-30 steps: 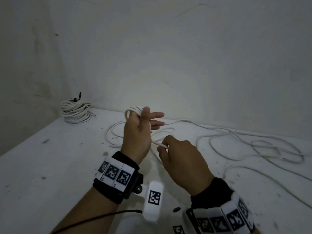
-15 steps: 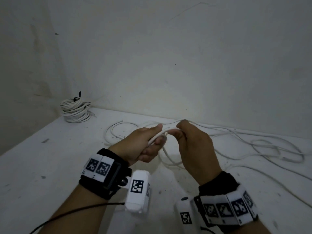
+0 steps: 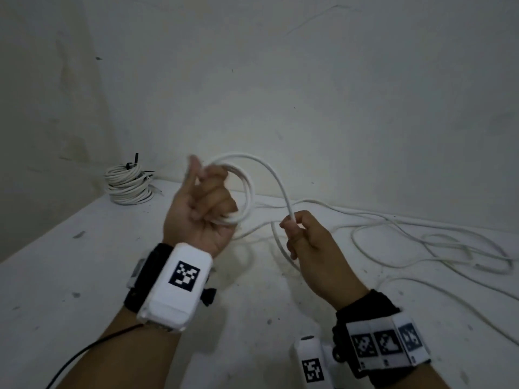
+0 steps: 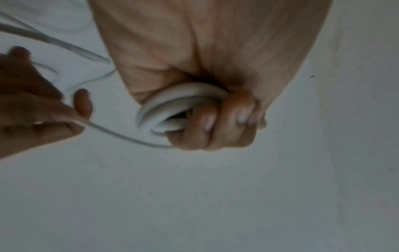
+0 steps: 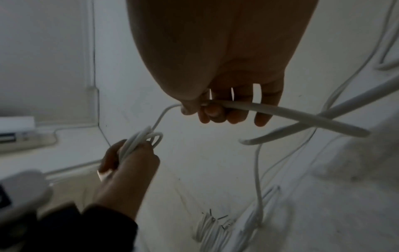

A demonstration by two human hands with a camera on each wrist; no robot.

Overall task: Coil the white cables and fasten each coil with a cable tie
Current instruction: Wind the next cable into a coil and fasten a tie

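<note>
- Head: left hand (image 3: 202,209) curled round a few loops of white cable (image 3: 247,197); right hand (image 3: 309,248) pinching the next stretch just right of the loops; finished tied coils (image 3: 127,185) far left of them; much slack (image 3: 421,237) still uncoiled on table (image 3: 70,276)
- Left wrist: fingers (image 4: 215,122) wrapped over the loops
- Right wrist: thumb and fingers (image 5: 213,110) pinching cable; no tie on this coil yet

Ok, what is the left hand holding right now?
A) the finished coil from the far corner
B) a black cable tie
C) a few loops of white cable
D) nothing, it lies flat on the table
C: the left hand has its fingers curled round several loops of white cable, while the right hand pinches the run leading to them; the finished coil sits untouched in the far corner.
</note>
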